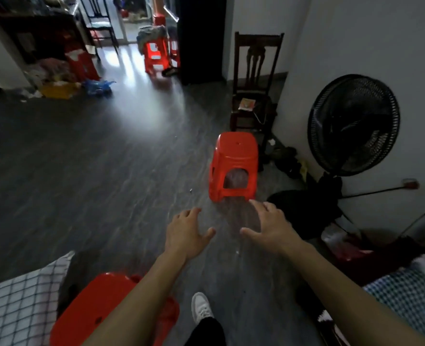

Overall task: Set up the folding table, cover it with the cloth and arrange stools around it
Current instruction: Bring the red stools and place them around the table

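Ahead on the floor (pixel 106 171) stands a red stool (pixel 234 166); the left hand (pixel 185 232) and right hand (pixel 272 226) reach toward it, fingers spread and empty, presumably to fetch it for the table.

1. Both arms reach forward over the dark floor (pixel 81 171); the left hand (pixel 185 234) and right hand (pixel 269 227) are spread, holding nothing.
2. A red stool (pixel 234 166) stands upright just beyond the fingertips, untouched.
3. Another red stool (pixel 101 308) sits beside the checked cloth (pixel 19 300), bottom left.
4. A black fan (pixel 353 124) stands against the right wall.
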Available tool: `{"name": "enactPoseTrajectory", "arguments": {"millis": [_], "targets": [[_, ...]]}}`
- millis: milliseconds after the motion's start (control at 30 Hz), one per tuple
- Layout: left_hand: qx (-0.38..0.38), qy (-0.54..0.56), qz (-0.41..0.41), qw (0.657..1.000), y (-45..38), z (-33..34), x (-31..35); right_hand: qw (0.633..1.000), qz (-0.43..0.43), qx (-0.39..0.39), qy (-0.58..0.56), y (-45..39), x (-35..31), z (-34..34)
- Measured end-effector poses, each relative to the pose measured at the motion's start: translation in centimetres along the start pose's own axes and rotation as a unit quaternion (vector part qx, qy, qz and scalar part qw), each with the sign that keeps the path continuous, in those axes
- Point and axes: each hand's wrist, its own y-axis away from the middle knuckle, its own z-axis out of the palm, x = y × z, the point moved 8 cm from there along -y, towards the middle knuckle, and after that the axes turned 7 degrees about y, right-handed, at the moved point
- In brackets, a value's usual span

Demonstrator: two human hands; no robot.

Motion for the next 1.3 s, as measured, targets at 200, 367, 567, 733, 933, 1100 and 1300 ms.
{"name": "enactPoseTrajectory", "arguments": {"millis": [200,367,567,733,933,1100,1300], "targets": [[-0.006,0.022,0.026,0.999,-12.3,-0.6,3.4,1.0,0.023,0.011,-0.017,-9.3,1.6,-4.4],[-0.019,0.027,0.025,0.999,-19.9,-1.7,4.0,0.996,0.056,0.011,-0.076,-16.2,3.3,-5.7],[-0.002,0.001,-0.007,1.0,-28.9,-1.6,2.3,0.996,0.031,-0.024,-0.085,-27.0,3.9,-5.8],[-0.029,-0.026,-0.037,0.999,-36.5,-0.9,3.8,0.993,0.014,-0.038,-0.111,-36.0,4.9,-7.2],[-0.046,-0.015,-0.06,0.997,-46.1,-0.4,6.8,0.993,0.014,-0.065,-0.096,-45.7,8.1,-9.7],[-0.081,-0.015,-0.065,0.994,-52.1,2.0,7.0,0.992,0.038,-0.076,-0.099,-52.2,10.3,-11.3],[-0.138,0.001,-0.043,0.99,-61.7,4.5,6.4,0.989,0.077,-0.077,-0.098,-60.7,11.1,-12.5]]}}
